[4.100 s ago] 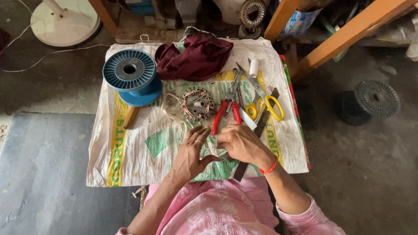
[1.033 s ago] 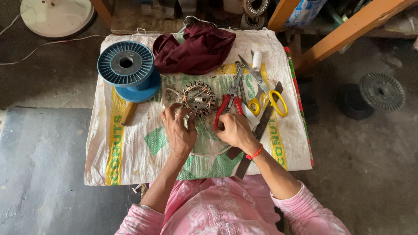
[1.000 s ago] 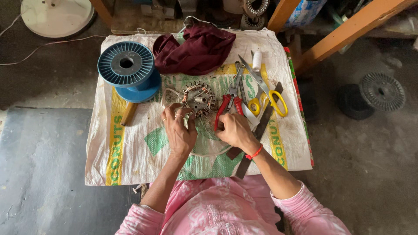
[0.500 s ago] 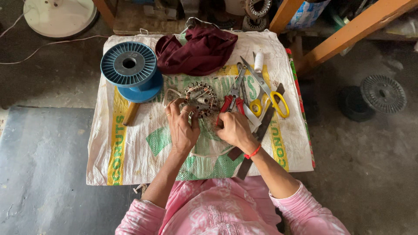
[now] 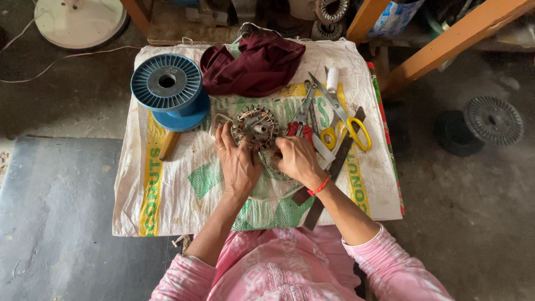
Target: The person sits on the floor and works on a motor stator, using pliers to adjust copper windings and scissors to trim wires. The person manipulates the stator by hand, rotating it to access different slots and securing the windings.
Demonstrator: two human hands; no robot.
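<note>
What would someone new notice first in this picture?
First, both hands at the middle of the white woven sack: the left hand and right hand meet at a round metal stator. Next, the big blue spool at upper left and yellow-handled scissors at right.

Round metal stator [image 5: 254,124] with copper windings, lying flat on white woven sack [image 5: 167,195]
</note>
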